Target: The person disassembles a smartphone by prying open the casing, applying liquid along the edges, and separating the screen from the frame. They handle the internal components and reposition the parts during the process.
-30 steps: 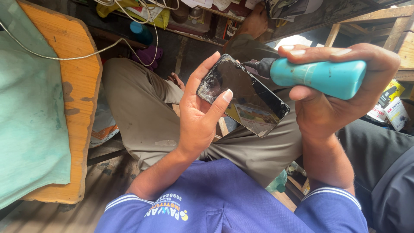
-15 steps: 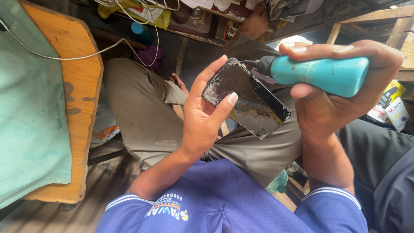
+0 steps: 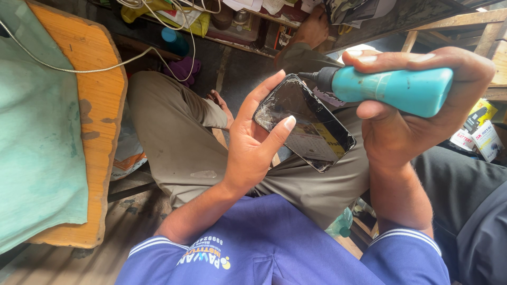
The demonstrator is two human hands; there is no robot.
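Phone sits at the centre of view, above the lap, pinched by the left hand: thumb across the near edge of the glass, fingers curled behind its far edge. Its screen is badly cracked, worst at the 9 o'clock corner under the thumb. At 2 o'clock the right hand is wrapped tight round a teal bottle, whose black nozzle nearly touches the phone's top edge; whether it actually makes contact is hard to tell.

Risks, as I judge them: the thumb rests on splintered glass, so pressure there could cut the skin or spread the cracks. A hard squeeze could flood liquid over the screen and onto the trousers below. Held only by its edges, the phone could slip and fall.

At 9 o'clock lies an orange board under a green cloth, with a cord crossing both. At 3 o'clock, past the right wrist, small boxes in yellow and in white with red print. At 11 o'clock, farthest off, a yellow packet on a low shelf.
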